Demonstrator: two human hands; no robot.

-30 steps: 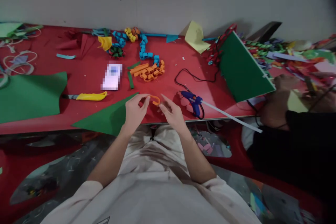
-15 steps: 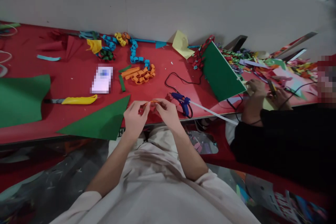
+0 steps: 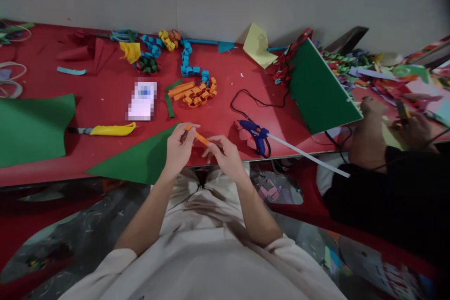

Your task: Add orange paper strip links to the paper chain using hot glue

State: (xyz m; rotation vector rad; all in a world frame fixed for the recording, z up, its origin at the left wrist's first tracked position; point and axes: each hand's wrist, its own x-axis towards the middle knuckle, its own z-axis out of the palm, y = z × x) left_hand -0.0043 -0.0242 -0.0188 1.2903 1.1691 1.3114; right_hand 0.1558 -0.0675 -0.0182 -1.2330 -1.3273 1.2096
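Note:
An orange paper strip is stretched at a slant between my two hands above the front edge of the red table. My left hand pinches its upper left end, beside a green paper sheet. The lower right end is between the fingertips of my right hand. Beyond my hands lie an orange paper chain, flat orange strips and a joined blue chain. To the right of my right hand sits a blue glue gun with a long white glue stick.
A yellow cutter knife and a blurred phone lie on the left. A green board leans at the right, beside another person's arm. The glue gun's black cord loops behind it.
The orange strip, earlier mostly hidden between my fingers, now shows straight between my hands. My hands have tilted and parted slightly. The view has shifted, so table items sit differently.

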